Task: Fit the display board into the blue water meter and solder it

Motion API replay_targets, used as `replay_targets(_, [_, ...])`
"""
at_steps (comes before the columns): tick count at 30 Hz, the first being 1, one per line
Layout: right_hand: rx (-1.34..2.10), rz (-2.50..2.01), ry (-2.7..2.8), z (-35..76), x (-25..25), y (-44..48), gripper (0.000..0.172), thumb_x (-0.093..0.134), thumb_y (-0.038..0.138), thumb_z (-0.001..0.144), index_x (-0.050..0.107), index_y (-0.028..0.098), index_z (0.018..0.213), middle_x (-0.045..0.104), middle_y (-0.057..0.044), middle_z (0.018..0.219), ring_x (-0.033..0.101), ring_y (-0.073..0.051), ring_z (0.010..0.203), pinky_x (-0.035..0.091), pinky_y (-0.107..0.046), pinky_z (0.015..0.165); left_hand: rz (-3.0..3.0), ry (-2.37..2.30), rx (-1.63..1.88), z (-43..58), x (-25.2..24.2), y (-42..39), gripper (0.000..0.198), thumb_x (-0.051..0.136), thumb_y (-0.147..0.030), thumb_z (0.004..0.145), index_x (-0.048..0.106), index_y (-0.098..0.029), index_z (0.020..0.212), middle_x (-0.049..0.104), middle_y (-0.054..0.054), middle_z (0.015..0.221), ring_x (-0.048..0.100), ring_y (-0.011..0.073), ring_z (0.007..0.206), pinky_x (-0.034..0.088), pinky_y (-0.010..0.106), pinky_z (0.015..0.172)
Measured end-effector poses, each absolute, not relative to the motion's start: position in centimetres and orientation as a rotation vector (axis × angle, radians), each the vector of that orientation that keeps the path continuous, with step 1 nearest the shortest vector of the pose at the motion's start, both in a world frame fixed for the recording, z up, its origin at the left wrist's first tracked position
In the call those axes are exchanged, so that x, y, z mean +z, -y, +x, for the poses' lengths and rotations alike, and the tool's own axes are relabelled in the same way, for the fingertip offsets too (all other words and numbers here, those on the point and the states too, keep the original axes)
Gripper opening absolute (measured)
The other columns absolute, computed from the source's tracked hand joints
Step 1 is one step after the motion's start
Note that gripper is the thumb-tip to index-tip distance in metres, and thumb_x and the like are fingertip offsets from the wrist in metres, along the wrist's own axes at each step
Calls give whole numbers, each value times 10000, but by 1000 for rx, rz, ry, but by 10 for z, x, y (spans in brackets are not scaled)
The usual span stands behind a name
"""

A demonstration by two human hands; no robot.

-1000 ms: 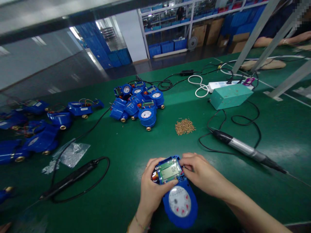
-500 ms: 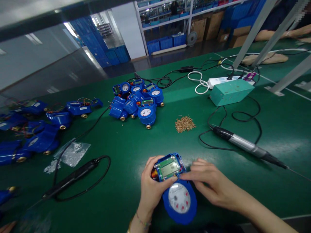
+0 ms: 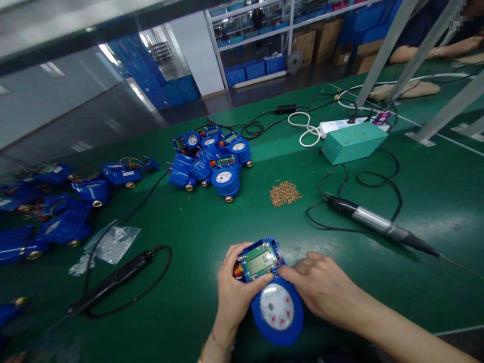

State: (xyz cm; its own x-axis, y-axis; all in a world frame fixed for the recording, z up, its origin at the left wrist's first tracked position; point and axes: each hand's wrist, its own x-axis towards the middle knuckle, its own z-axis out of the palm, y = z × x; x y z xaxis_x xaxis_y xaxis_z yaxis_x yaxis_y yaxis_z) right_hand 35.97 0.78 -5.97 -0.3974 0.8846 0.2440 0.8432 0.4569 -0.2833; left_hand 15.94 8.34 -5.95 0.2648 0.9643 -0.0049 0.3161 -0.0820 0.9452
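A blue water meter with a white dial and a green LCD board on top lies at the near edge of the green table. My left hand is wrapped round its left side, thumb pressed at the board's lower edge. On the meter's right side rests my right hand, its fingers together and their tips at the seam between board and dial.
A heap of blue meters lies mid-table, with more meters at the left. A pile of small brass screws, a silver electric screwdriver, a black one, a teal box, a plastic bag and a power strip lie about. Another person's arm rests far right.
My right hand slid from the top right of the LCD board down to the seam beside the dial. My left hand kept its hold. The view shifted slightly.
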Motion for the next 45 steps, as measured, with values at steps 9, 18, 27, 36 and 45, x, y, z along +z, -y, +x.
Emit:
replay_targets(9, [215,-1109,1834,365,-75,-4,314,476,22,932,571,140,1208,644,-53,851,602,-163,742,514,-299,679,1612,-1218,842,159,-59,-83,557,892,-407,610,679,-226,1091,646,38,1099,635,250,1045,509,359,923])
replay_targets(18, [211,-1129,1532,344,-67,-19,254,604,-16,900,638,127,1108,680,-86,1015,636,-150,943,550,-295,851,1627,-1215,841,158,-60,-85,570,889,-439,618,673,-228,1101,646,32,1088,639,243,1029,511,354,918])
replay_targets(27, [284,-1221,1531,337,-66,-15,215,540,70,937,604,129,1134,647,-92,1055,600,-168,990,533,-329,875,1636,-1225,841,159,-59,-83,554,898,-414,603,683,-227,1077,648,34,1080,640,242,1019,526,343,894])
replay_targets(36, [191,-1315,1403,316,-73,-13,149,599,89,949,625,139,1087,633,-104,1148,595,-179,1054,523,-343,907,1647,-1183,820,158,-57,-84,544,903,-390,617,677,-226,1084,656,39,1092,642,239,1040,522,334,898])
replay_targets(45, [-21,-1368,1612,321,-68,-10,175,527,75,970,636,71,1108,587,-182,1310,579,-238,1178,468,-385,996,1582,-1082,785,159,-50,-80,607,924,-318,594,670,-216,1136,671,59,1150,625,257,1110,472,356,991])
